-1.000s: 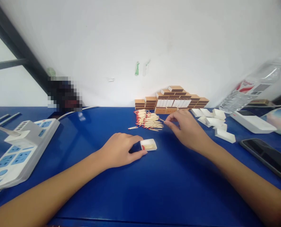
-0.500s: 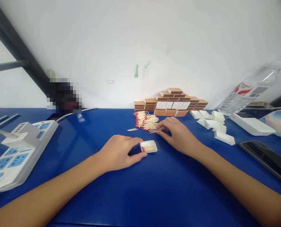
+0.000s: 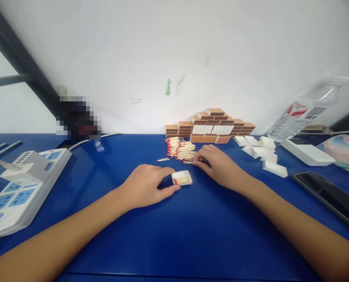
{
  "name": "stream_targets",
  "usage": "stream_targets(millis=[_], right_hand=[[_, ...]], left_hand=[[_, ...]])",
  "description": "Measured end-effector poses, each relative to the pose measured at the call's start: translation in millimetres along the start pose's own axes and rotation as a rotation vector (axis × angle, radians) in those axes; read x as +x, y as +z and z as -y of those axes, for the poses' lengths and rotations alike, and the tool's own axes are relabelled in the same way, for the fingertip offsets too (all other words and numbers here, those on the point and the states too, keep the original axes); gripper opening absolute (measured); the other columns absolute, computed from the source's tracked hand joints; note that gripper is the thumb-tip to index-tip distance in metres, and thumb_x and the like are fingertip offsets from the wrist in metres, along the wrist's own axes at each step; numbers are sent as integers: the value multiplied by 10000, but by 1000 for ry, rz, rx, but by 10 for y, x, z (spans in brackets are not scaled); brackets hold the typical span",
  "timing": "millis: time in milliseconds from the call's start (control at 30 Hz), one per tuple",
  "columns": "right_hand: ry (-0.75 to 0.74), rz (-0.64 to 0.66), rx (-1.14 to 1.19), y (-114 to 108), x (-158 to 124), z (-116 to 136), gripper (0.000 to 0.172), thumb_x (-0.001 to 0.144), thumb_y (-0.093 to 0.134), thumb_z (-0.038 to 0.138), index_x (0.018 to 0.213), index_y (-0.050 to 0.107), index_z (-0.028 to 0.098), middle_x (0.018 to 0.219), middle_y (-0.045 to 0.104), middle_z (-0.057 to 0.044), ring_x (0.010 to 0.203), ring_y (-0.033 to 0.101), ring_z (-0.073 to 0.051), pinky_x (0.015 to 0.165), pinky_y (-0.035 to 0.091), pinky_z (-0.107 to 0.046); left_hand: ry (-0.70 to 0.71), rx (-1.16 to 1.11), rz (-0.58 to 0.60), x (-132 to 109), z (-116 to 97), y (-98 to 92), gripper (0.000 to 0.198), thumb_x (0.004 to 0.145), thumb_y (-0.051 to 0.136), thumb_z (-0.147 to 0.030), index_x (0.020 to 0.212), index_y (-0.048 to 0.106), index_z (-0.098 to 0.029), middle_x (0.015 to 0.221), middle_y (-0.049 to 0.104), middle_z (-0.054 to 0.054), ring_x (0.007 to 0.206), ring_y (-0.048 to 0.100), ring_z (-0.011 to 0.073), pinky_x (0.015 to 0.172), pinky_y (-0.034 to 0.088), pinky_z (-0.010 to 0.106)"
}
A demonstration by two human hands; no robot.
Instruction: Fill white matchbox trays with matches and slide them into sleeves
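Note:
My left hand (image 3: 148,186) grips a small white matchbox tray (image 3: 186,174) at its left end, thumb and fingers on either side. Inside the tray lie several red-tipped matches, heads toward the left hand. My right hand (image 3: 214,162) is closed in a pinch at the right edge of a loose pile of matches (image 3: 184,150). Its fingertips meet the ends of matches (image 3: 188,162) at the pile's near side; how many are pinched is hidden. One or two stray matches (image 3: 163,159) lie left of the pile.
Stacked matchboxes (image 3: 212,117) stand against the wall behind the pile. White empty trays (image 3: 259,152) lie to the right, near a plastic bottle (image 3: 306,109), a white device (image 3: 307,152) and a phone (image 3: 330,197). A power strip (image 3: 24,196) sits at left on the blue table (image 3: 174,235).
My right fingertips have shifted slightly left against the matches at the pile's edge. The left hand keeps hold of the tray, now tilted a little. The whole view has shifted slightly.

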State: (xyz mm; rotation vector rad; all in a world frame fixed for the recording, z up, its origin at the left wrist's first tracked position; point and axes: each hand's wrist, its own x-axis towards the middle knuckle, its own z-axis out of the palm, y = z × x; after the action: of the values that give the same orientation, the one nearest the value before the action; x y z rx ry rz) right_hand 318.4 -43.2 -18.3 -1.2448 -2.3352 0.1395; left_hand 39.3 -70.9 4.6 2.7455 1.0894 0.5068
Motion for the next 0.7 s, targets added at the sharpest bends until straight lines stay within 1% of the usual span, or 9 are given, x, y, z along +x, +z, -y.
stream_targets(millis=[167, 333, 433, 500, 600, 700], right_hand=[[-38, 18, -25, -58, -24, 11, 132, 1018, 555, 243, 892, 566, 206, 921, 596, -75, 890, 536, -246, 784, 457, -383], [-41, -18, 1, -122, -26, 84, 89, 1023, 559, 248, 949, 577, 202, 951, 591, -68, 914, 549, -234, 803, 465, -369], [-46, 28, 5, -91, -25, 101, 61, 1014, 582, 260, 1000, 601, 204, 980, 588, -74, 946, 548, -243, 826, 468, -375], [-44, 55, 11, -60, -24, 96, 61, 1015, 576, 256, 996, 607, 207, 971, 585, -74, 944, 546, -247, 821, 466, -375], [-34, 44, 27, -29, -12, 90, 52, 1010, 578, 252, 995, 604, 210, 958, 587, -71, 925, 546, -242, 807, 467, -369], [-38, 39, 41, -20, 16, 110, 76, 1011, 565, 244, 1059, 619, 220, 993, 595, -78, 944, 551, -244, 819, 471, -371]], left_hand=[[-15, -1, 30, 5, 5, -14, 346, 954, 623, -499, 1177, 713, -250, 625, 585, -42, 551, 543, 124, 570, 332, 253], [-37, 15, 47, 22, 31, -17, 351, 957, 617, -505, 1171, 715, -245, 637, 604, -35, 556, 551, 130, 570, 333, 257], [-40, 21, 52, 23, 36, -12, 356, 956, 615, -515, 1169, 717, -248, 642, 609, -34, 560, 557, 132, 570, 338, 259], [-38, 25, 58, 20, 28, -10, 362, 959, 609, -518, 1177, 715, -249, 649, 613, -33, 566, 562, 133, 570, 343, 261], [-31, 25, 65, 19, 14, -12, 376, 963, 599, -521, 1188, 712, -242, 653, 615, -30, 572, 568, 135, 573, 353, 264], [-34, 24, 70, 22, 11, -15, 382, 964, 597, -522, 1191, 714, -238, 642, 608, -30, 568, 567, 137, 570, 351, 264]])
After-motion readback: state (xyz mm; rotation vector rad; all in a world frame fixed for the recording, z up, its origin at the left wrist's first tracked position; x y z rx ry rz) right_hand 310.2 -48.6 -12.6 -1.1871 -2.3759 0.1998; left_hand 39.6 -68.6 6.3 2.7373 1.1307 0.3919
